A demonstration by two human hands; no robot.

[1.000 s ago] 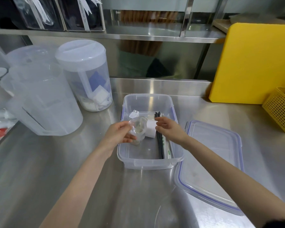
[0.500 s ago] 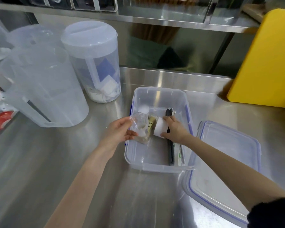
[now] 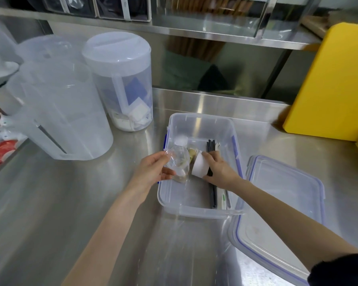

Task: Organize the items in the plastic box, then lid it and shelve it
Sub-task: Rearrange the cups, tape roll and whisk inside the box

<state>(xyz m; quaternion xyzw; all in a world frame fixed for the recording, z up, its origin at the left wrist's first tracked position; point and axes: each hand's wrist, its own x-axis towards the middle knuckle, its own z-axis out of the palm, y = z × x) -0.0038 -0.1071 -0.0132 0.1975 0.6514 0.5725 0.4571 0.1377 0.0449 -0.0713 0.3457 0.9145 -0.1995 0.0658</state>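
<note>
Both forearms bare, dark sleeve [image 3: 339, 269] at R upper arm, no gloves, L sleeve not visible

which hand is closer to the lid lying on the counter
Right. The right hand holds a white paper cup inside the box, beside the lid. The left hand grips a clear cup at the box's far side.

Both arms fwd; left hand [image 3: 152, 172] & right hand [image 3: 219, 171] curled, gripping.

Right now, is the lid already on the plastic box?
No, the lid lies flat on the counter to the right of the open plastic box.
</note>
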